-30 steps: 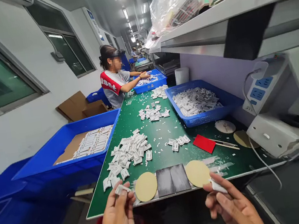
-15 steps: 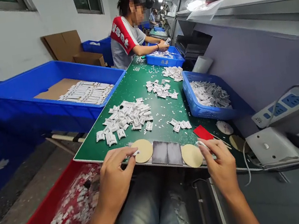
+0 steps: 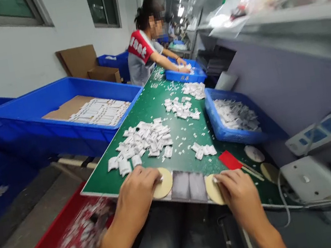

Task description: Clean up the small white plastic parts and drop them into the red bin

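At the lower middle of the frame, the left hand is over the left edge of one pale round disc, its fingers pinched on a small white piece, mostly hidden, with only a sliver showing at the fingertips. Right of centre, the right hand is at a second pale disc, its fingers closed on another white piece whose end shows above that disc; whether either piece touches its disc cannot be told. Between the discs lie two dark rectangular pads, side by side along the near edge of the green worktop. A heap of white parts sits left of centre, and a small cluster lies beyond the right disc. To the right are a red sheet, thin sticks and, above them, a blue basket filled with pale parts. A large blue bin stands at left, a red bin at lower left. At upper centre, a co-worker reaches into a blue tray.
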{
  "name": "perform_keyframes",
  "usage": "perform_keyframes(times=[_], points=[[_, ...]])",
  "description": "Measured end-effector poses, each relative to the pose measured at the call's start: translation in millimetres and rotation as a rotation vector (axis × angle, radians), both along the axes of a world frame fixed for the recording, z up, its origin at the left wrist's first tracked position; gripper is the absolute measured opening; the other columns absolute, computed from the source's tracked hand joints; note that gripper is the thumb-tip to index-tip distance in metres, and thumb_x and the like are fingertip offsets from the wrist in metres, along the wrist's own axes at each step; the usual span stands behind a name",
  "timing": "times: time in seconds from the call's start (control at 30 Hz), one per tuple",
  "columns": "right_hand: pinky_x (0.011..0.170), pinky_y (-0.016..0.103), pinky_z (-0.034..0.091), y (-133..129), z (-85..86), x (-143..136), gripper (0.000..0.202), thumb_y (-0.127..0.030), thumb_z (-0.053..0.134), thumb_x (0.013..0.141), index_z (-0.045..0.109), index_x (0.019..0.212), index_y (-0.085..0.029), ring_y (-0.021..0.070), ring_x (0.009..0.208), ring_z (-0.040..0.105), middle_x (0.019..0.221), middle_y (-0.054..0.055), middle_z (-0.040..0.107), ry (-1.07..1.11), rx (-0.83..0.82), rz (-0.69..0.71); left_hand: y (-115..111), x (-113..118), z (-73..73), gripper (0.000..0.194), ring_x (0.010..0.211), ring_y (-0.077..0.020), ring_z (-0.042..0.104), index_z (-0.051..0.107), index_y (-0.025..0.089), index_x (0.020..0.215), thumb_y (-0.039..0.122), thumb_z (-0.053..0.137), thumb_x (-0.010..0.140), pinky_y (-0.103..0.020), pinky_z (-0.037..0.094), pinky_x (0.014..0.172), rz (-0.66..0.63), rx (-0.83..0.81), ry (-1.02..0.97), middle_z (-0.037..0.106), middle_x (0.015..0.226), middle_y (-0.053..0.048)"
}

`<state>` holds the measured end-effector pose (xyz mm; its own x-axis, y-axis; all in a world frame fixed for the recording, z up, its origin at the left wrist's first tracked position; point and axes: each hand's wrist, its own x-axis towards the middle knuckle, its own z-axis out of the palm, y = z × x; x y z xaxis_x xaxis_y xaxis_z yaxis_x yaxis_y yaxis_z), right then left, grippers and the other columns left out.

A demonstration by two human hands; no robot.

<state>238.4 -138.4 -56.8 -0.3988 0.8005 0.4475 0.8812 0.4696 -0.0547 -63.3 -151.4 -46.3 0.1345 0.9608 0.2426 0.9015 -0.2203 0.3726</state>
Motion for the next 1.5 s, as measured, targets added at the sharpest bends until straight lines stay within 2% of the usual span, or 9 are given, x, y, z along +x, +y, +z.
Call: perform_keyframes(times=[0.2,0.5,0.77,0.97,1.1,1.23,1.33,1.43,1.5], points=[[0.072,0.033,0.037,1,-1.1,-6,0.018,-0.017,0.050,0.094,0.067,0.098,-0.021,0.0203,0.084,0.052,0.094,0.006,0.066,-0.002,0.021,-0.028,0,3,-6.1,0.020,0.081,-0.0209,0.048,0.062,0.024,0.087,0.009,0.048,0.091,-0.033,0.029,0.069,0.009,0.001,0.069,0.062,0.084,0.000],[0.071,0.035,0.033,-8,10.1,-17,0.021,-0.009,0.050,0.091,0.067,0.094,-0.020,0.0223,0.085,0.052,0.094,0.006,0.067,-0.153,0.016,-0.120,1,8,6.7,0.019,0.082,-0.0205,0.049,0.062,0.023,0.088,0.008,0.051,0.088,-0.034,0.027,0.069,0.016,-0.011,0.186,0.060,0.085,-0.002],[0.070,0.034,0.031,-11,3.5,-7,0.023,-0.015,0.045,0.095,0.066,0.092,-0.022,0.0205,0.080,0.052,0.091,0.005,0.068,-0.151,0.106,-0.075,-2,4,4.3,0.017,0.077,-0.0189,0.050,0.062,0.023,0.084,0.013,0.051,0.092,-0.034,0.026,0.068,0.017,0.020,0.135,0.060,0.081,0.000],[0.071,0.034,0.033,-14,1.6,-7,0.022,-0.016,0.043,0.095,0.065,0.094,-0.018,0.0218,0.083,0.054,0.093,0.009,0.067,-0.161,0.161,-0.032,-3,4,5.0,0.016,0.074,-0.0187,0.051,0.062,0.023,0.083,0.013,0.052,0.091,-0.035,0.025,0.068,0.009,0.035,0.123,0.061,0.079,0.000],[0.068,0.034,0.032,-16,-0.9,-7,0.022,-0.018,0.043,0.095,0.065,0.094,-0.021,0.0208,0.078,0.053,0.091,0.007,0.067,-0.149,0.129,-0.064,-4,5,3.9,0.016,0.077,-0.0198,0.053,0.061,0.023,0.084,0.013,0.051,0.092,-0.035,0.026,0.069,0.023,0.024,0.118,0.062,0.081,0.000],[0.071,0.034,0.035,-16,-4.2,-7,0.022,-0.021,0.043,0.096,0.065,0.096,-0.019,0.0218,0.082,0.055,0.096,0.009,0.067,-0.136,0.164,-0.054,-4,7,6.8,0.018,0.075,-0.0186,0.054,0.062,0.022,0.083,0.014,0.049,0.092,-0.034,0.027,0.069,0.020,0.000,0.129,0.062,0.081,0.000],[0.068,0.034,0.035,-15,-4.1,-6,0.020,-0.019,0.044,0.096,0.064,0.095,-0.020,0.0208,0.079,0.056,0.093,0.007,0.067,-0.138,0.130,-0.055,-5,8,8.9,0.019,0.077,-0.0185,0.055,0.063,0.022,0.083,0.014,0.049,0.092,-0.034,0.029,0.070,0.035,-0.008,0.121,0.063,0.081,-0.001],[0.069,0.034,0.038,-21,-3.1,-5,0.018,-0.018,0.047,0.095,0.064,0.096,-0.020,0.0209,0.081,0.057,0.094,0.006,0.066,-0.100,0.091,-0.053,-11,5,8.3,0.018,0.080,-0.0188,0.057,0.065,0.022,0.085,0.014,0.050,0.091,-0.034,0.031,0.071,0.019,-0.017,0.064,0.065,0.083,-0.002],[0.072,0.034,0.042,-29,-2.5,-3,0.017,-0.018,0.047,0.094,0.064,0.099,-0.021,0.0216,0.086,0.058,0.097,0.007,0.066,-0.024,0.067,-0.017,-18,-1,7.0,0.016,0.083,-0.0183,0.058,0.067,0.024,0.087,0.017,0.053,0.090,-0.033,0.034,0.074,-0.018,-0.019,-0.054,0.068,0.087,-0.001]])
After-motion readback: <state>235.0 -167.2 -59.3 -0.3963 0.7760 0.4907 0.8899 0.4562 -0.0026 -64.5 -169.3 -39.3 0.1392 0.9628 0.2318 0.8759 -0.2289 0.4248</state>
